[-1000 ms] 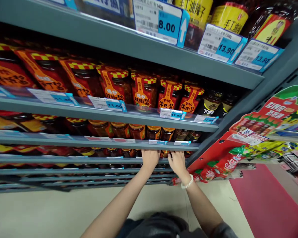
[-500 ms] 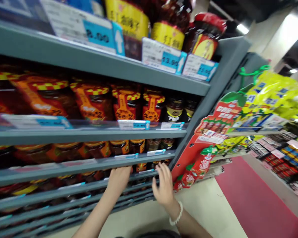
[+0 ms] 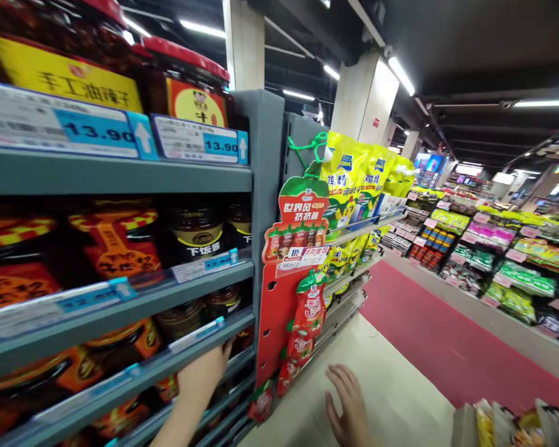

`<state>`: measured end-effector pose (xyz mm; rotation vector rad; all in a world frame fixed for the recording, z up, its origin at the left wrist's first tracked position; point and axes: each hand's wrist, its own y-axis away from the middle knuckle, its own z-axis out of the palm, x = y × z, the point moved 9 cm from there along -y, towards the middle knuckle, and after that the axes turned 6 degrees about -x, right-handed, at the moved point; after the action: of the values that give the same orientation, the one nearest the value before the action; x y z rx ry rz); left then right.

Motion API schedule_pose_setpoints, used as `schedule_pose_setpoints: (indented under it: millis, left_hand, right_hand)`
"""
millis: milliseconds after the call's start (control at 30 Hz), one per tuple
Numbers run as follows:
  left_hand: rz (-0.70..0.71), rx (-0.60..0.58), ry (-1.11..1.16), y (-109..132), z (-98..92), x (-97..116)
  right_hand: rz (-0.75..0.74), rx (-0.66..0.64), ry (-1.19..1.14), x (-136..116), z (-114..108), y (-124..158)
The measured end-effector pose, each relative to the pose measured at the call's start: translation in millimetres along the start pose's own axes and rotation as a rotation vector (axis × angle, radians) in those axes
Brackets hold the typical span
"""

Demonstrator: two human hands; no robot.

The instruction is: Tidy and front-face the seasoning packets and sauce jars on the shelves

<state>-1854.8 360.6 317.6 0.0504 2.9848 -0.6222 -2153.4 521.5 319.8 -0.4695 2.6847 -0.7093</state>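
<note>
My left hand (image 3: 205, 371) reaches in at a lower level of the grey shelf (image 3: 168, 180), just under a price strip (image 3: 198, 335). Its fingers are mostly hidden there, so whether they hold anything does not show. Closest above it are dark jars with black labels (image 3: 226, 301), with orange-labelled jars (image 3: 121, 347) to the left. My right hand (image 3: 347, 406) hangs over the pale floor with its fingers apart and nothing in it. To its left, red pouches (image 3: 307, 310) hang on the red display panel (image 3: 272, 323) at the shelf's end.
Large red-lidded jars (image 3: 186, 81) line the top shelf behind price tags. Yellow bags (image 3: 347, 174) fill racks past the panel. A red floor strip (image 3: 419, 341) runs beside a low display of packets (image 3: 489, 261). Packaged goods (image 3: 517, 428) stand at bottom right.
My view has turned right and risen, showing more of the aisle. My right hand has come away from the shelf front to above the floor. My left hand remains at the shelf.
</note>
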Motion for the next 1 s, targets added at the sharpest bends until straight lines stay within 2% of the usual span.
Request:
schedule_pose_setpoints:
  millis: [100, 167, 267, 367, 533, 633, 733, 833, 1000]
  left_hand:
    - [-0.034, -0.024, -0.009, 4.3, 8.7, -17.6]
    - [-0.014, -0.109, 0.018, 7.7, 20.6, -24.3]
    - [0.136, -0.285, 0.153, 10.1, 41.2, -22.9]
    - [0.237, -0.385, 0.317, 8.9, 51.7, -24.7]
    - [0.224, -0.427, 0.426, 2.5, 53.3, -30.5]
    - [0.177, -0.397, 0.477, -0.5, 46.8, -31.3]
    - [0.095, -0.380, 0.435, -2.1, 42.2, -34.0]
    - [0.052, -0.416, 0.408, -4.3, 42.3, -27.5]
    - [0.110, -0.431, 0.446, -14.9, 44.1, 9.8]
  right_hand:
    - [0.064, 0.012, 0.018, 20.2, 5.7, 33.1]
    - [0.078, -0.008, -0.011, 21.4, 13.2, 43.3]
    - [0.051, -0.073, -0.060, 11.5, 25.4, 40.3]
    - [0.008, -0.116, -0.097, 1.9, 31.9, 24.3]
    - [0.018, -0.059, -0.126, 11.8, 23.7, 4.0]
    - [0.024, -0.047, -0.099, 22.7, 19.5, 5.1]
    - [0.026, -0.040, -0.084, 29.6, 16.9, 9.4]
    - [0.020, -0.052, -0.095, 29.0, 18.0, 9.3]
    - [-0.018, -0.087, -0.140, 16.2, 28.7, -0.2]
